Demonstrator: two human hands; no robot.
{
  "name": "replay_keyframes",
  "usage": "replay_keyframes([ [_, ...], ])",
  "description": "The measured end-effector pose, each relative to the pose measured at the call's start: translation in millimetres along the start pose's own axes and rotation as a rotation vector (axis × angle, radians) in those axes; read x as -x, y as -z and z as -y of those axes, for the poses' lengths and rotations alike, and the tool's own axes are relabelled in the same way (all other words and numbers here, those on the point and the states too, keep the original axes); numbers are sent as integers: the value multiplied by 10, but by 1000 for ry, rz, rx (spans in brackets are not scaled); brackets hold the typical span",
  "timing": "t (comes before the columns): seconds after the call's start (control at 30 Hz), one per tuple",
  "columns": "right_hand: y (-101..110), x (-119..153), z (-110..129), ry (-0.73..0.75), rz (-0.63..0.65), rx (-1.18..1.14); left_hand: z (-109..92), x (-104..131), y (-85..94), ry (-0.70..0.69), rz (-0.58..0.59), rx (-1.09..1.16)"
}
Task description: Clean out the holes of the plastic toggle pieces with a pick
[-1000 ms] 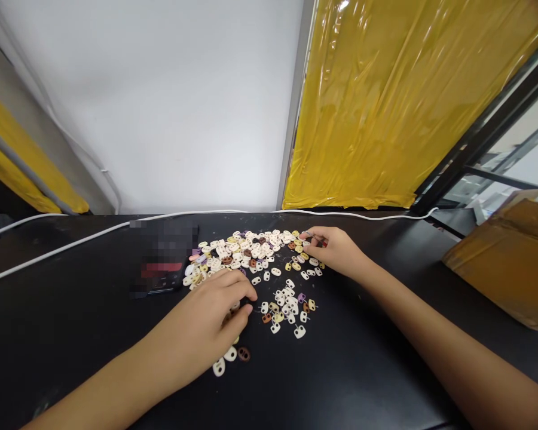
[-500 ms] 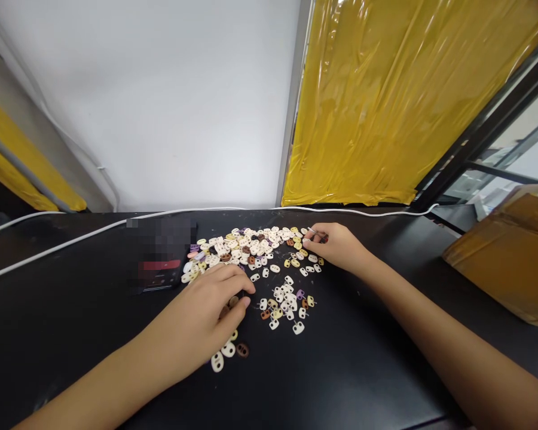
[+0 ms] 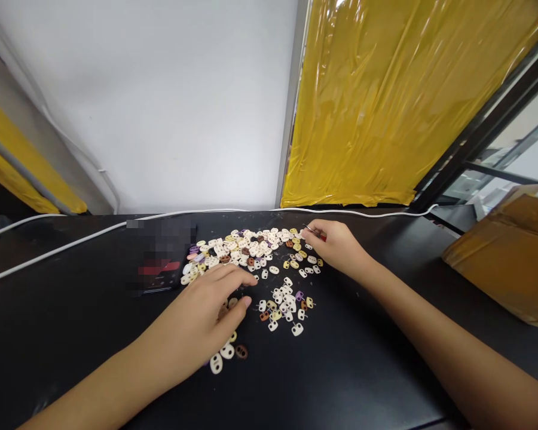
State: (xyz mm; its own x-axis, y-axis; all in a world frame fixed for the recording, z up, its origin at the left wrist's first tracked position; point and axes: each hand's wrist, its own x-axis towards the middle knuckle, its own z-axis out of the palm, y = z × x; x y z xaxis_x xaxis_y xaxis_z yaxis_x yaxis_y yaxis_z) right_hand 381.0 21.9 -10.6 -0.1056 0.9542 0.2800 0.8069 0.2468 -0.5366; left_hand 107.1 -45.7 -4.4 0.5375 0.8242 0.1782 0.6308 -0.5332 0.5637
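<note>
Right hand point(image 3: 334, 242) pinched slim tool point(image 3: 312, 229) at button pile's point(image 3: 233, 246) right end, on worktop point(image 3: 358, 364) | left hand point(image 3: 208, 304): thumb and fingers apart, over loose buttons point(image 3: 226, 351) | called for steady tip, light touch

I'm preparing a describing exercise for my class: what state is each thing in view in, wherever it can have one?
Left hand, curved, thumb and fingers apart.
Right hand, fingers closed on a thin tool.
Larger pile of pieces, loose, spread out.
Smaller cluster of pieces, loose, some overlapping.
Phone, lying flat, screen lit, partly pixelated.
White cable, slack.
Cardboard box, closure unclear.
Yellow film, wrinkled.
</note>
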Motion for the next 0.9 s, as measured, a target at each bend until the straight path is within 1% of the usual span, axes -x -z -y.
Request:
replay_keyframes([
  [0.1, -2, 126, 237, 73, 78, -172, -72, -3, -50, 89, -64, 209],
  [0.17, -26, 238, 411, 97, 175, -485, -127, -11, -84, 148, -112, 403],
  [0.23, -62, 342, 551, 82, 276, -645, -173, -19, -106, 172, -142, 561],
  [0.33, -114, 441, 660, 47, 385, -798, -208, -28, -112, 174, -145, 688],
  [0.43, -137, 472, 680, -3, 456, -890, -212, -34, -107, 179, -124, 726],
  [0.57, -128, 485, 682, -7, 503, -900, -201, -35, -114, 174, -122, 733],
  [0.77, -112, 539, 703, 43, 454, -716, -216, -19, -136, 204, -131, 696],
  [0.9, -109, 579, 721, 88, 366, -521, -230, -12, -156, 243, -136, 710],
])
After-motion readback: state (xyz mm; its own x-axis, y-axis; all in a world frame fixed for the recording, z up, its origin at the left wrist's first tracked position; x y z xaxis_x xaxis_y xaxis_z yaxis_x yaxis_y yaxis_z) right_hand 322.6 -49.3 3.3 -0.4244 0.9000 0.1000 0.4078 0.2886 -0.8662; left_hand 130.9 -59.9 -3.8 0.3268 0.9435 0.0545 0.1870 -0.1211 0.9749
